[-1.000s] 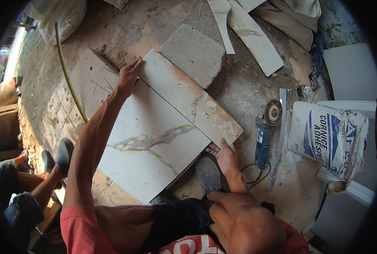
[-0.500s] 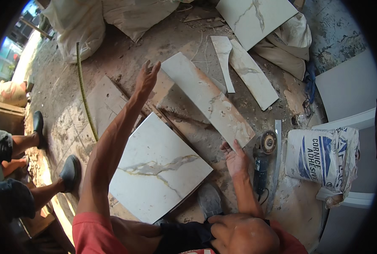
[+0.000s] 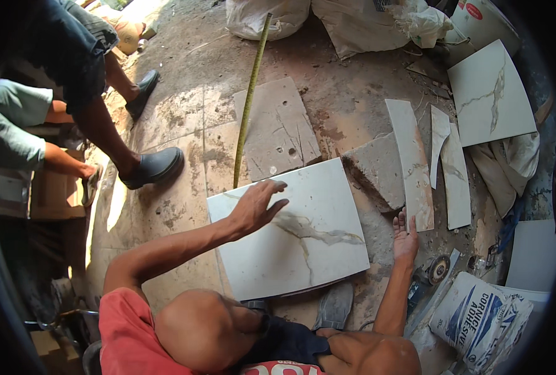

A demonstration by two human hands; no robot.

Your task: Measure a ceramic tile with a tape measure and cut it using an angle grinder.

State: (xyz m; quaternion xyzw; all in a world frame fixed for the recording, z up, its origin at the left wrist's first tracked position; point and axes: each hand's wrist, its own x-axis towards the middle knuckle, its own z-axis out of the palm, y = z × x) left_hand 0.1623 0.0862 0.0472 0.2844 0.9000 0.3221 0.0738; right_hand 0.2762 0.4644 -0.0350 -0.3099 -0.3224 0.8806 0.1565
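Note:
A square white marble-look tile [image 3: 328, 215] with grey veins lies in front of me. Over its upper left part is my left hand [image 3: 258, 206], fingers bent and thumb apart, holding nothing; I cannot tell whether it touches the tile. My right hand [image 3: 405, 240] is palm up with fingers stretched out, beside the lower end of a long tile strip [image 3: 417, 169]. That strip lies to the right of a rough concrete block [image 3: 378, 169]. Farther right are a curved-edged narrow tile piece [image 3: 439, 140] and another tile strip [image 3: 456, 181].
An angle grinder [image 3: 438, 269] and a metal straightedge [image 3: 448, 267] lie at right, near a white-and-blue sack [image 3: 478, 322]. A yellow tape strip [image 3: 251, 103] crosses a worn slab [image 3: 281, 128]. A veined tile [image 3: 493, 94] leans at far right. Other people's legs and a grey shoe [image 3: 156, 169] are at left.
The long strip was between both hands and now lies on the floor. My left hand has moved away from it to above the square tile. The view has turned left; a person at left now stands.

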